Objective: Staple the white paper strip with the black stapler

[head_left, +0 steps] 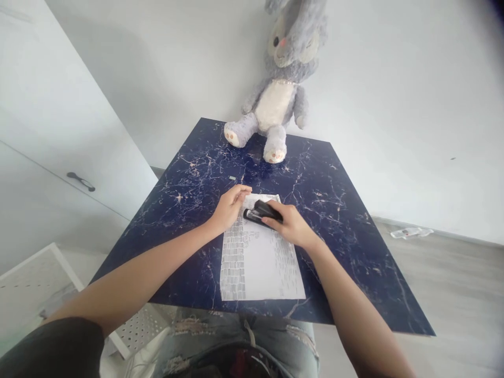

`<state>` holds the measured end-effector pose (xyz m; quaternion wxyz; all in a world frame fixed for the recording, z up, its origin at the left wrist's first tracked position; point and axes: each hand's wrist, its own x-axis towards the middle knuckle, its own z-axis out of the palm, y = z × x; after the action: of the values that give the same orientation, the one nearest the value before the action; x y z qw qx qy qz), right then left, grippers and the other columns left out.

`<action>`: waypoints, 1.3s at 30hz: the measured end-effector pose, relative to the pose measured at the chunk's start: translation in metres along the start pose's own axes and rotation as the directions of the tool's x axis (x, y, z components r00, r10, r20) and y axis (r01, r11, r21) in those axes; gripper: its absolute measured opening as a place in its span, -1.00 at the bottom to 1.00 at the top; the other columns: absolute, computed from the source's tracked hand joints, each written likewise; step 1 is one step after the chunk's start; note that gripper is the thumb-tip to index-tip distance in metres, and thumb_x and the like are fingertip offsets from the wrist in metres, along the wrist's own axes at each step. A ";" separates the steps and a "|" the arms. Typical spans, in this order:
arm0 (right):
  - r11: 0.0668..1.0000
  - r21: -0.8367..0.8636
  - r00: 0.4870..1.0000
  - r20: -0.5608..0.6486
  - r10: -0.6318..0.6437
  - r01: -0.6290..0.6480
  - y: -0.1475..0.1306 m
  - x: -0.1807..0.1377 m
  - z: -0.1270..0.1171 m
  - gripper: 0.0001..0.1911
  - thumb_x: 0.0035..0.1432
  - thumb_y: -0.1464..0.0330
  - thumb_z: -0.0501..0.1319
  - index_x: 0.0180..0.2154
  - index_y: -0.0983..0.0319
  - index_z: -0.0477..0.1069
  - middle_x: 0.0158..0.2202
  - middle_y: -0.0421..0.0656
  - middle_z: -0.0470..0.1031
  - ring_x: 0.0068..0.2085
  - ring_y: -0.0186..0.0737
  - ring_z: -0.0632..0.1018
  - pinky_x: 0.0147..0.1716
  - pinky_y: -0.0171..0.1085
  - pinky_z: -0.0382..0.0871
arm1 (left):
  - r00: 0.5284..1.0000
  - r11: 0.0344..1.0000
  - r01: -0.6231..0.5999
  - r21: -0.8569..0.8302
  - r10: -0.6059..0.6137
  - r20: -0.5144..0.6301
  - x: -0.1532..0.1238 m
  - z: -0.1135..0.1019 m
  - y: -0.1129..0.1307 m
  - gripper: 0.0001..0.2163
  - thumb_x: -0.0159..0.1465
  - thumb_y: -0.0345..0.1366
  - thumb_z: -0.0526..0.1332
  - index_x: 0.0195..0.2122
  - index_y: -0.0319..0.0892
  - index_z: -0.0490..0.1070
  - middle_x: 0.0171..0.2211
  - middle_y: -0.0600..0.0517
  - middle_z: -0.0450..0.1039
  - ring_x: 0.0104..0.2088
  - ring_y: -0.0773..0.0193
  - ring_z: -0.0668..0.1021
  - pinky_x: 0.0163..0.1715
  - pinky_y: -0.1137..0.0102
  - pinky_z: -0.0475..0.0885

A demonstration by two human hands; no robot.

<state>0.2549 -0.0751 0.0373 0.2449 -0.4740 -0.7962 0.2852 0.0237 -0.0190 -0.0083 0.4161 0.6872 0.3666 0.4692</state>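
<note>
A printed sheet of paper (258, 262) lies on the dark blue marbled table (346, 231). My right hand (289, 223) is closed around a black stapler (262, 211), which rests across the paper's top part. My left hand (230, 205) lies on the paper's top left corner, fingers curled loosely toward the stapler's tip; whether it pinches the sheet I cannot make out. A small strip of staples (232, 178) lies on the table just beyond my left hand.
A grey and white plush rabbit (277, 89) sits at the table's far edge against the white wall. A white cabinet with a black handle (81, 181) stands to the left. A white perforated panel (35, 283) is at the lower left. A small item (409, 231) lies on the floor, right.
</note>
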 end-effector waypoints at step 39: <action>0.759 -0.582 0.891 -0.124 -0.436 0.291 0.000 -0.001 0.027 -0.37 0.39 0.59 0.03 0.37 0.02 0.28 0.36 -0.12 0.33 0.40 0.09 0.30 0.29 0.17 0.31 | 0.911 0.627 0.363 -0.690 -0.394 0.122 0.006 -0.008 -0.002 -0.66 0.29 -0.05 0.39 -0.15 -0.26 0.55 -0.13 -0.19 0.65 -0.12 0.12 0.70 0.09 0.16 0.53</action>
<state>0.2372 -0.0820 0.0177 0.2488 -0.3911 -0.8832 -0.0714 0.0175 -0.0116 -0.0060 0.7258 0.3760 0.3060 0.4880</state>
